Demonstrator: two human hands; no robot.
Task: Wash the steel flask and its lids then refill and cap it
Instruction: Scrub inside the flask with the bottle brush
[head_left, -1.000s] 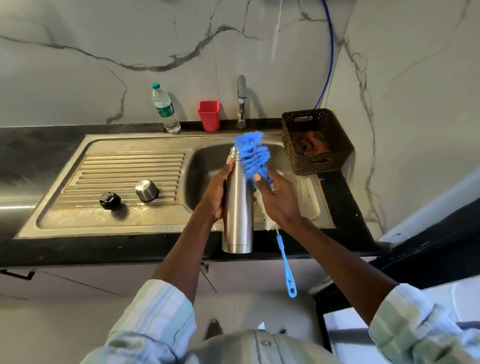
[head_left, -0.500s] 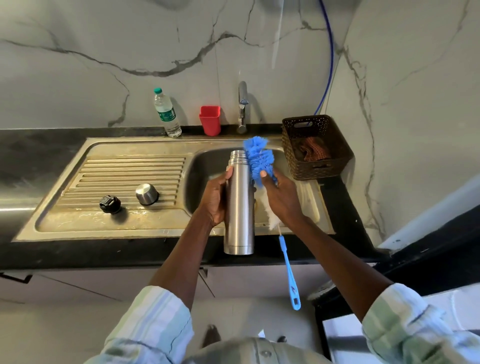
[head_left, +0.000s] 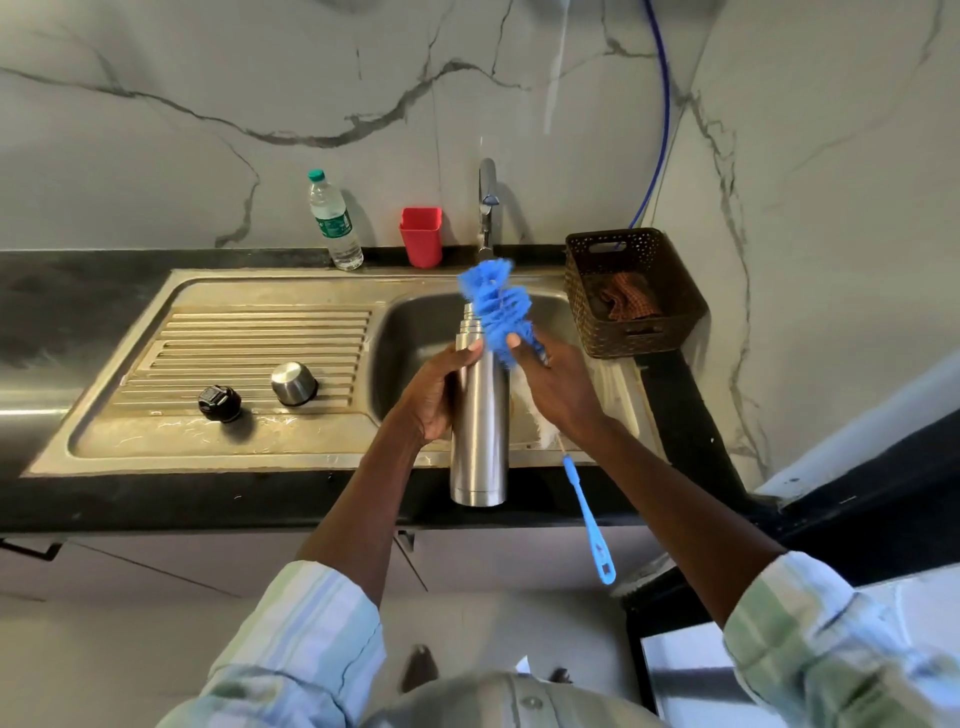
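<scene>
Head view showed the steel sink (head_left: 249, 457) set in the tabletop (head_left: 67, 306). Over its basin, the left hand (head_left: 436, 389) gripped the upright flask (head_left: 479, 415); the right hand (head_left: 556, 389) pinched the blue brush (head_left: 498, 306) beside its neck. Two lids (head_left: 293, 383) sat on the drainboard.

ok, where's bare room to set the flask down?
Free: ribbed drainboard behind and left of the black lid and steel cap; dark counter further left. Crowded: back ledge with water bottle, red cup, tap; basket at right.
</scene>
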